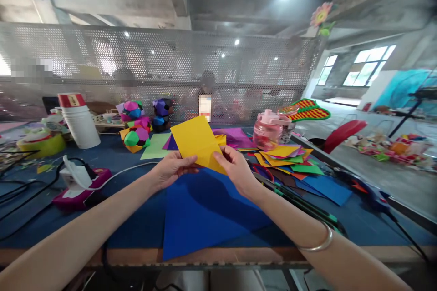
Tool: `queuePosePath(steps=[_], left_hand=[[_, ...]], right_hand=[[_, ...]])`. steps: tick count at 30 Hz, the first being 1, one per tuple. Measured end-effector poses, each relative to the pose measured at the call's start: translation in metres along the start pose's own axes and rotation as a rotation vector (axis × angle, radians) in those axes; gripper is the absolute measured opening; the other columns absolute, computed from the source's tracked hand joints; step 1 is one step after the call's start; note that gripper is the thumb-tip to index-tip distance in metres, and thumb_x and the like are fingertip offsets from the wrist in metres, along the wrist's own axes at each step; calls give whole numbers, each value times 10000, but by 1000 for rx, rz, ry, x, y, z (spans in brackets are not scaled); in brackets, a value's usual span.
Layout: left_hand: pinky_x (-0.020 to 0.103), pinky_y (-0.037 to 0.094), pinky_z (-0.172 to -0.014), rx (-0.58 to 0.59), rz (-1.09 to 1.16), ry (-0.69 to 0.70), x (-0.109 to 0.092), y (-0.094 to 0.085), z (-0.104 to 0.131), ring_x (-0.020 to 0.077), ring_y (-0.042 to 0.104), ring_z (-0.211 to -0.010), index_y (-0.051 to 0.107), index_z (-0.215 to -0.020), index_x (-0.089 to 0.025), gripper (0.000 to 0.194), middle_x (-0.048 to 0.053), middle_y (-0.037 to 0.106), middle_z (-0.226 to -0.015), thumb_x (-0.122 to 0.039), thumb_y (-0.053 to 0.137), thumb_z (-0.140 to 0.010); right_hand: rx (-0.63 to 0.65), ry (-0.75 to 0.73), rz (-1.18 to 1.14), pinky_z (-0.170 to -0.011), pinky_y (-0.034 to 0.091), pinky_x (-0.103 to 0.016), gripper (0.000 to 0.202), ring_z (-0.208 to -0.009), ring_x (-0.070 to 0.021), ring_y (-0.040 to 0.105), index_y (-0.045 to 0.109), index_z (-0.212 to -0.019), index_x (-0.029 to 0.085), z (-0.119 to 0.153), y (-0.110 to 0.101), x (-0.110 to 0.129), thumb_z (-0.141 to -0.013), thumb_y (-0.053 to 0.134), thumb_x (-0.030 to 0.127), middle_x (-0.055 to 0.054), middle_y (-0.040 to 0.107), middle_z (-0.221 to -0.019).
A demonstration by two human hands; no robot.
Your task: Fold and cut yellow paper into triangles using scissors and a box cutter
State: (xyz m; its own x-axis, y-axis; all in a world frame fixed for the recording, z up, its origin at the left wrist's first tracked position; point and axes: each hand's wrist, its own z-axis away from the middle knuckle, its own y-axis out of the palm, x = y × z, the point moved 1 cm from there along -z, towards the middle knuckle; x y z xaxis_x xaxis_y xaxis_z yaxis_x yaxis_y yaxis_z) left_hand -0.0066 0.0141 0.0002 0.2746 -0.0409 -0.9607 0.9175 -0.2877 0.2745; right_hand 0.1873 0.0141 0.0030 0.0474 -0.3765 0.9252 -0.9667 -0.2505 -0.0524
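A square of yellow paper (196, 138) is held up between both hands above the table. My left hand (172, 168) pinches its lower left edge, thumb on the near face. At the lower right corner my right hand (235, 168) grips the same sheet between thumb and fingers. Beneath the hands lies a large blue sheet (205, 218), partly in their shadow. Behind the yellow paper are a light green sheet (155, 146) and a purple sheet (235, 137). A small yellow folded piece (221, 139) shows just behind its right edge.
Multicoloured paper balls (136, 136), stacked white cups (82, 127) and a purple power strip (82, 191) stand to the left. On the right are a pink bottle (268, 129), coloured paper scraps (285, 157) and a glue gun (365, 191). A perforated metal screen (164, 59) rises behind.
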Motion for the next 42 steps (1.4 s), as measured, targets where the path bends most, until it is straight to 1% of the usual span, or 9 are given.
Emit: queuePosePath(steps=[4,8,12,15,22,27,31,36,42], left_hand=[[242,583,-654,-17,-30,-10,-1,-6,0,201,749,-783,769,-960,-119,399,120,783,-961,-285,918,-629],[230,570,-626,-46,-74,-3,0,-10,0,194,748,-742,778,-935,-133,403,101,790,-906,-328,924,-615],[233,568,-617,-35,-122,-12,4,-9,1,178,734,-676,787,-919,-118,384,110,789,-864,-331,917,-627],[237,576,-633,-15,-133,-18,6,-7,1,170,729,-672,788,-940,-111,413,119,788,-899,-339,919,-622],[275,597,-719,14,-67,2,5,-5,1,184,731,-785,778,-955,-132,442,105,783,-954,-379,920,-617],[304,603,-744,37,-29,12,4,-7,2,188,729,-783,773,-943,-131,433,107,782,-932,-396,913,-631],[319,607,-742,32,-34,16,4,-9,2,198,733,-778,774,-927,-128,386,105,782,-902,-368,904,-654],[316,604,-772,45,-33,25,4,-9,3,195,736,-790,773,-927,-131,404,91,783,-896,-390,907,-647],[348,590,-858,143,-14,-8,7,-1,6,241,727,-972,751,-1048,-154,487,108,766,-1064,-353,919,-637]], right_hand=[[8,4,20,-793,506,-331,359,-878,-207,643,624,-984,175,2,0,-4,-804,656,484,-79,713,-997],[-16,-19,67,-717,478,-301,357,-780,-180,604,621,-909,170,1,-1,-5,-770,695,491,-54,693,-887],[-69,-48,137,-614,399,-266,349,-651,-136,499,591,-767,181,-1,-5,-3,-746,722,504,4,597,-717],[-90,-64,177,-577,360,-266,368,-609,-127,452,568,-691,189,-2,-6,-1,-750,704,525,16,555,-658],[-115,-56,231,-574,381,-273,376,-621,-144,487,624,-686,179,-3,-10,-4,-753,682,545,-2,598,-652],[-106,-45,226,-613,432,-282,359,-677,-165,547,677,-741,181,-4,-11,-5,-764,668,539,-27,670,-728],[-104,-45,214,-619,449,-290,365,-682,-173,566,676,-734,191,-4,-11,-4,-758,665,554,-29,683,-732],[-100,-40,193,-609,446,-294,380,-676,-178,576,677,-724,183,-5,-12,-5,-746,678,562,-33,683,-725],[-84,-29,181,-636,461,-306,380,-694,-188,589,689,-742,176,-1,-11,-4,-776,663,554,-34,688,-744]])
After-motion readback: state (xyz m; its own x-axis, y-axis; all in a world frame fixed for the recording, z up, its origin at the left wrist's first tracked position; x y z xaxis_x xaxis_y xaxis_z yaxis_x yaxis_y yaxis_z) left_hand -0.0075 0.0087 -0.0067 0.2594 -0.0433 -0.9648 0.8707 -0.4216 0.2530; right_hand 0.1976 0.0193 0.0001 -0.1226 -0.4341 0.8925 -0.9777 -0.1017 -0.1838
